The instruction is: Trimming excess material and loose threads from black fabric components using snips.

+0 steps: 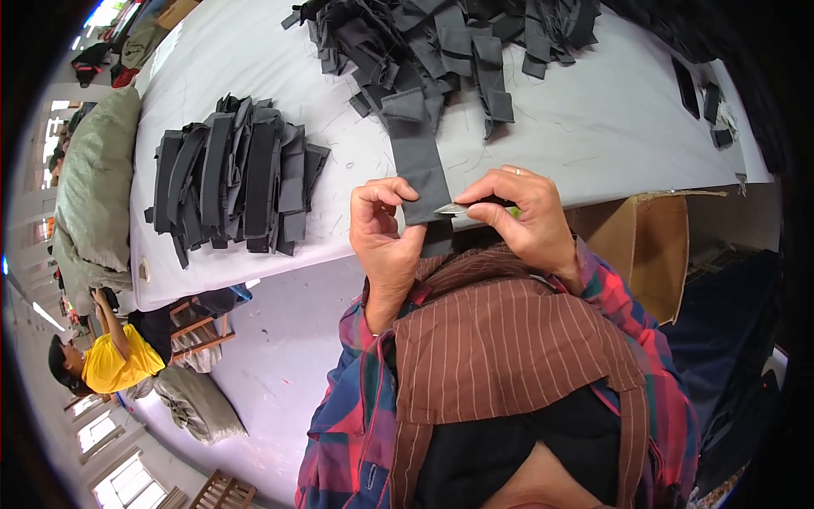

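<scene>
At the near edge of the white bench (593, 127), the left hand (386, 242) pinched a dark grey fabric strip (420, 165) while the right hand (526, 216), at three o'clock, gripped small metal snips (454, 208). A careless snip might nick the cloth.

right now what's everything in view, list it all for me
dark grey fabric strip: one, held at the table edge
small metal snips with green handle: one, at the strip's end
stacked dark grey strips: one pile, table left
loose tangled dark grey strips: one heap, table far side
white cloth-covered table: one, centre
brown cardboard box: one, under the table, right
grey-green stuffed sacks: several, left
person in yellow shirt: one, lower left
left hand: pinching the strip
right hand: holding the snips
</scene>
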A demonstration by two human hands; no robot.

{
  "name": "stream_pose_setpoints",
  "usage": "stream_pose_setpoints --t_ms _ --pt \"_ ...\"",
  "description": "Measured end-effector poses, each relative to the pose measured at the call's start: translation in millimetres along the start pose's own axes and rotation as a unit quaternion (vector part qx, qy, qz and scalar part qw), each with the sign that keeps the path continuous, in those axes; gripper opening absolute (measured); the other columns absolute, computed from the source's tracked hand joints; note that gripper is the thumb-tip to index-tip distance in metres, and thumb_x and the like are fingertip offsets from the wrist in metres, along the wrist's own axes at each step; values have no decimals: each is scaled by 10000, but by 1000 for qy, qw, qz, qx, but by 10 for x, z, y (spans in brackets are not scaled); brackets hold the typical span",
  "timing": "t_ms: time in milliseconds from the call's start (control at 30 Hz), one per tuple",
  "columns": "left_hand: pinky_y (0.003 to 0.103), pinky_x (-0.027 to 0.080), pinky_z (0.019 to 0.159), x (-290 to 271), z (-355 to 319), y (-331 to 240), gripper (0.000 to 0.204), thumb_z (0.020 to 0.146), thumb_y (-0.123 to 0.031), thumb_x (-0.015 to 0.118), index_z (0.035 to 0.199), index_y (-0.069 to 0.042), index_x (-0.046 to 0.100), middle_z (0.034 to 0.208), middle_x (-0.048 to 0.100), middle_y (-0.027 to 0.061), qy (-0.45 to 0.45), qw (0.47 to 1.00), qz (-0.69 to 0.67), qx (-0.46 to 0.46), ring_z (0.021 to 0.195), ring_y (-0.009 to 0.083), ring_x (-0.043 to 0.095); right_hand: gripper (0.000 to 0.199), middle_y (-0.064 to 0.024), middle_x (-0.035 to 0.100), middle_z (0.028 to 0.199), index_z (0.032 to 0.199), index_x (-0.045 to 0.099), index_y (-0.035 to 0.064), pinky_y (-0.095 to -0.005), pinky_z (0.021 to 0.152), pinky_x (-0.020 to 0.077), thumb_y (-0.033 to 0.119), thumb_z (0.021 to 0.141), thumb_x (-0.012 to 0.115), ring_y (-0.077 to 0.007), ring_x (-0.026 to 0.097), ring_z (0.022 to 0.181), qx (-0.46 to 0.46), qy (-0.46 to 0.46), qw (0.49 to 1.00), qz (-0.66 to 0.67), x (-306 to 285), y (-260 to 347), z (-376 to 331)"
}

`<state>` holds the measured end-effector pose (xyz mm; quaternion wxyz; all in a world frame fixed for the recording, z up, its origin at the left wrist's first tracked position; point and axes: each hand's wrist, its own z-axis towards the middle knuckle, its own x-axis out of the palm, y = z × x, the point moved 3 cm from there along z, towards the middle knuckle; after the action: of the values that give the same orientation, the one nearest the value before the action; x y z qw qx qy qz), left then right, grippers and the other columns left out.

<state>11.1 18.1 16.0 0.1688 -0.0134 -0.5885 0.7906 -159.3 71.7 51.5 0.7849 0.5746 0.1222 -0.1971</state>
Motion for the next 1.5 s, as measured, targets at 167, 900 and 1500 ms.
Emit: stream_pose_setpoints --t_ms 167,900,1500 --pt "267 423 869 21 -17 13 420 681 187 591 987 -49 425 946 533 76 8 1000 0 8 900 148 526 117 -72 655 774 870 668 39 -305 664 437 45 754 677 -220 571 690 -5 13 1000 3 67 53 28" --pt "248 414 830 -172 -157 317 532 665 203 555 1106 -42 386 1073 406 76 -54 996 -43 -51 919 129 458 108 15 626 881 946 627 -6 -218 759 440 93 902 616 -54 532 831 170 42 958 227 446 -248 -21" --pt "227 445 768 -214 -162 404 166 825 -35 647 966 -14 563 1210 478 80 -36 986 10 -162 910 100 527 165 -65 601 750 864 620 5 -265 592 440 -59 728 689 -143 566 649 25 70 991 113 520 -151 45"
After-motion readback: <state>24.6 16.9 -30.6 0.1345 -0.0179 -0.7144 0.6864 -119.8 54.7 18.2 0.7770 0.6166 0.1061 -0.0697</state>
